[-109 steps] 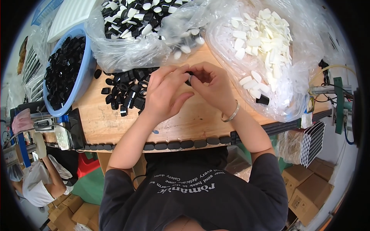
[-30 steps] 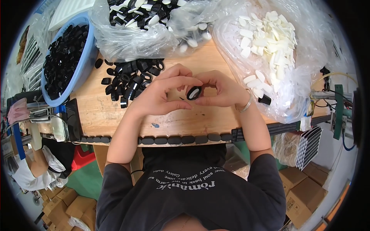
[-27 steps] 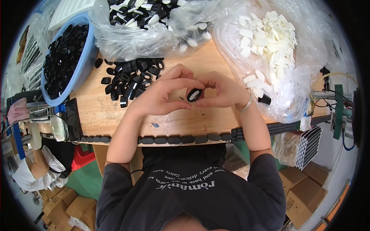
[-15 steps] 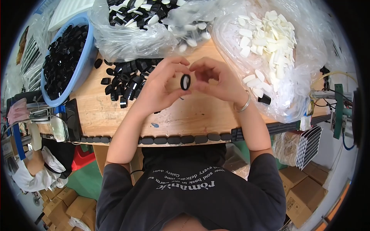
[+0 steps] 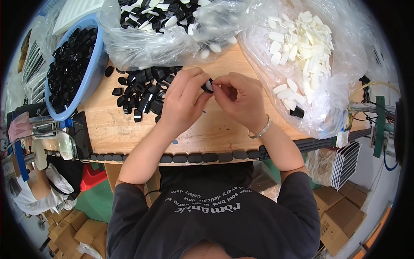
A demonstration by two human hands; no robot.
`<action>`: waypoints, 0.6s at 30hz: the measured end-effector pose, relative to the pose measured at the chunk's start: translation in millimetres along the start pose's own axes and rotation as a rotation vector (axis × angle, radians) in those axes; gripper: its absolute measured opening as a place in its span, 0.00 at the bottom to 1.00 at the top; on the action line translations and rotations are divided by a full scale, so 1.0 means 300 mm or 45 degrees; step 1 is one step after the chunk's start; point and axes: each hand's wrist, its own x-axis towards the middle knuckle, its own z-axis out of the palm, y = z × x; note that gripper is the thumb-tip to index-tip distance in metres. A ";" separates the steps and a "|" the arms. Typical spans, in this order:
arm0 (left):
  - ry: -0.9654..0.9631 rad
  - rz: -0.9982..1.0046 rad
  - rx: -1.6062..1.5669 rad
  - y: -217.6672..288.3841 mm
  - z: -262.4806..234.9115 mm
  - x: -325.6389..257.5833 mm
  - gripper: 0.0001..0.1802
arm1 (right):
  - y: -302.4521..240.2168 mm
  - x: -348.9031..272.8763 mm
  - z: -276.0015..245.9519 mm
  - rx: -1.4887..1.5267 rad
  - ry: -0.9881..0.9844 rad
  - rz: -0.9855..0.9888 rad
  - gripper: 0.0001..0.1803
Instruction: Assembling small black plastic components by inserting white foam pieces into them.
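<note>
Over the middle of the table, my left hand pinches a small black oval cap with a whitish face inside its rim. My right hand, a bangle on its wrist, is closed with thumb and fingertips pressed at the cap's right edge. The fingers hide part of the cap. Just left of my left hand lies a loose pile of similar black oval caps. White oval pieces are heaped in an open clear plastic bag at the right.
At the far left stands a blue basin full of black caps. A clear bag at the back holds mixed black and white pieces. A black padded strip runs along the table's front edge. Another person's arm shows at lower left.
My right hand has closed in from a looser curl, and its fingertips now meet the cap's edge. The cap has tilted in my left fingers, which have drawn closer around it.
</note>
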 end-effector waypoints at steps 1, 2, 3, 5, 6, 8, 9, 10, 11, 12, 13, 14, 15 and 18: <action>0.008 0.005 -0.002 0.000 0.002 -0.001 0.25 | 0.000 0.000 0.000 -0.004 0.008 -0.004 0.04; 0.006 0.005 -0.004 -0.001 0.004 -0.001 0.25 | 0.000 -0.001 0.000 -0.005 0.010 -0.002 0.04; 0.010 0.019 0.008 -0.003 0.006 -0.001 0.25 | 0.000 -0.001 0.002 -0.028 0.008 -0.008 0.04; 0.012 0.033 0.021 -0.005 0.009 -0.002 0.25 | 0.000 -0.002 0.003 -0.048 0.006 -0.014 0.03; 0.013 0.041 0.038 -0.006 0.010 -0.003 0.25 | 0.001 -0.003 0.003 -0.048 0.002 -0.005 0.03; 0.014 0.051 0.055 -0.008 0.013 -0.004 0.25 | 0.004 -0.005 0.006 -0.049 -0.001 0.003 0.03; 0.023 0.066 0.068 -0.008 0.015 -0.004 0.24 | 0.005 -0.007 0.008 -0.034 0.001 0.024 0.03; 0.031 0.082 0.081 -0.009 0.018 -0.003 0.24 | 0.006 -0.008 0.009 -0.019 0.002 0.045 0.03; 0.030 0.082 0.081 -0.009 0.019 -0.004 0.24 | 0.005 -0.008 0.010 -0.018 0.003 0.045 0.03; 0.030 0.087 0.080 -0.009 0.021 -0.005 0.24 | 0.005 -0.008 0.010 -0.015 -0.006 0.063 0.03; 0.029 0.092 0.080 -0.009 0.022 -0.005 0.24 | 0.005 -0.007 0.010 -0.012 -0.016 0.081 0.03; 0.028 0.093 0.078 -0.007 0.023 -0.005 0.24 | 0.005 -0.008 0.009 -0.013 -0.014 0.082 0.03; 0.030 0.099 0.079 -0.005 0.023 -0.004 0.24 | 0.006 -0.008 0.008 -0.003 -0.027 0.111 0.03; 0.030 0.090 0.071 0.000 0.021 -0.005 0.25 | -0.009 -0.003 -0.001 0.086 -0.049 0.249 0.02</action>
